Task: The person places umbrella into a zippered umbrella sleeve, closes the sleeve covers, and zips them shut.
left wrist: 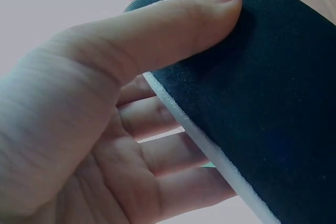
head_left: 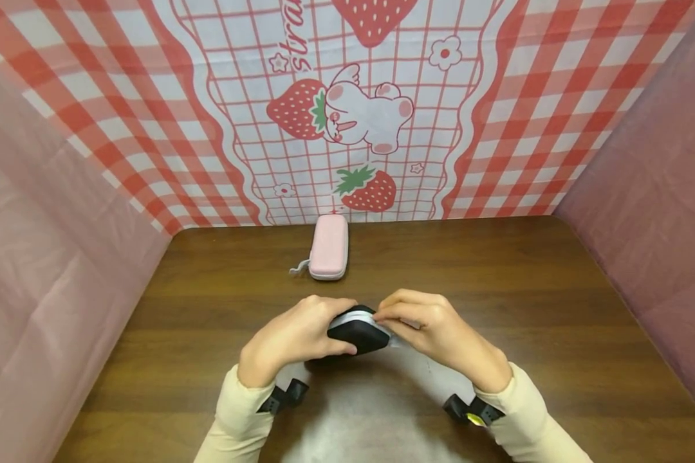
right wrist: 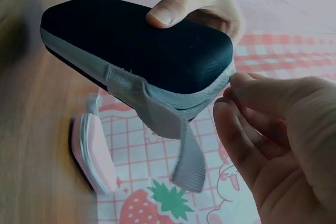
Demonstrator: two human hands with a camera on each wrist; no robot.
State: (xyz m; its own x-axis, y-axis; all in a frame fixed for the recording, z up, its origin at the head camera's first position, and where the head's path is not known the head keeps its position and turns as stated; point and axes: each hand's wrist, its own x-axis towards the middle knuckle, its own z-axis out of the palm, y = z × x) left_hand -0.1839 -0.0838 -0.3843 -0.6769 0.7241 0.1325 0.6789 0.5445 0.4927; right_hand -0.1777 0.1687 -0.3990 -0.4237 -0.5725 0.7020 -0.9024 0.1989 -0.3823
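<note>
A black hard-shell zipper case [head_left: 360, 335] with a pale grey zipper band is held up above the table, tilted. My left hand [head_left: 294, 333] grips its left end, the thumb [left wrist: 184, 27] lying on one black face and the fingers on the opposite side. At the other end, my right hand [head_left: 440, 326] pinches at the zipper band [right wrist: 212, 94] with thumb and fingertips. Whatever small part sits between those fingertips is hidden. From the case's side hangs a grey fabric wrist strap [right wrist: 190, 163], seen in the right wrist view.
Farther back on the brown wooden table [head_left: 498, 276] lies a pink zipper case [head_left: 329, 247] with a grey loop [head_left: 298, 267]. Behind it rises a strawberry-print checked cloth [head_left: 370, 116]. Pink cloth hangs [head_left: 40, 257] along both sides.
</note>
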